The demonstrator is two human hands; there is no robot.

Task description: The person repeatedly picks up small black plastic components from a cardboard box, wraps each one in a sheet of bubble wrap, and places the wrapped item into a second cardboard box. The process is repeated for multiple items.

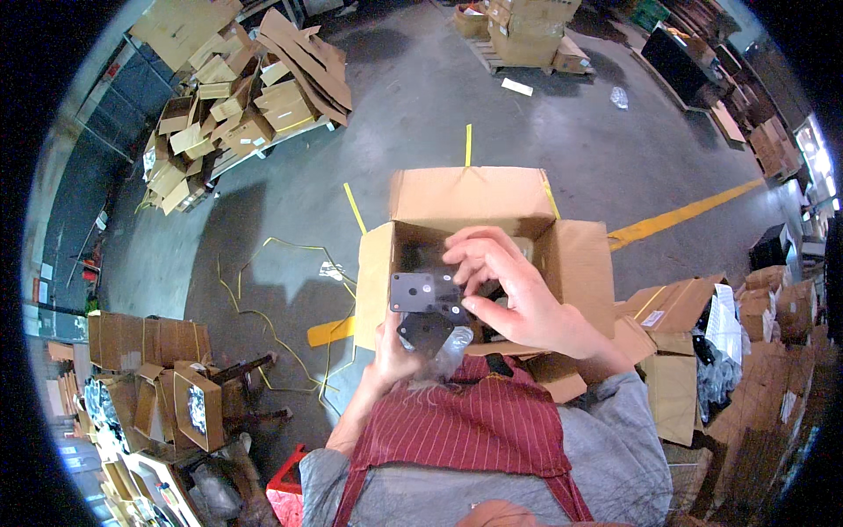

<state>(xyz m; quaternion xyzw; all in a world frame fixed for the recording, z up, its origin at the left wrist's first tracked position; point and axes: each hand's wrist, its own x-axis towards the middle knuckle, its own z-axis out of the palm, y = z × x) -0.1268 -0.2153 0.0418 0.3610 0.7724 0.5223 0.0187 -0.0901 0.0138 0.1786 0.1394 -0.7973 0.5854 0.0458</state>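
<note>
My left hand is closed round a black part with a flat square plate on top. The plate has round holes near its corners and a larger one in the middle. Clear crumpled plastic hangs beside the part, just above my apron. My right hand hovers to the right of the part, fingers curled and thumb apart, with a gap between them. Beneath both hands stands an open cardboard box with its flaps folded out. Most of its inside is hidden by my hands and the part.
Loose yellow strapping lies on the floor to the left. Flattened and broken cardboard is heaped on a pallet at the far left. Stacked boxes stand on another pallet ahead. More opened cartons crowd my right side, and others my left.
</note>
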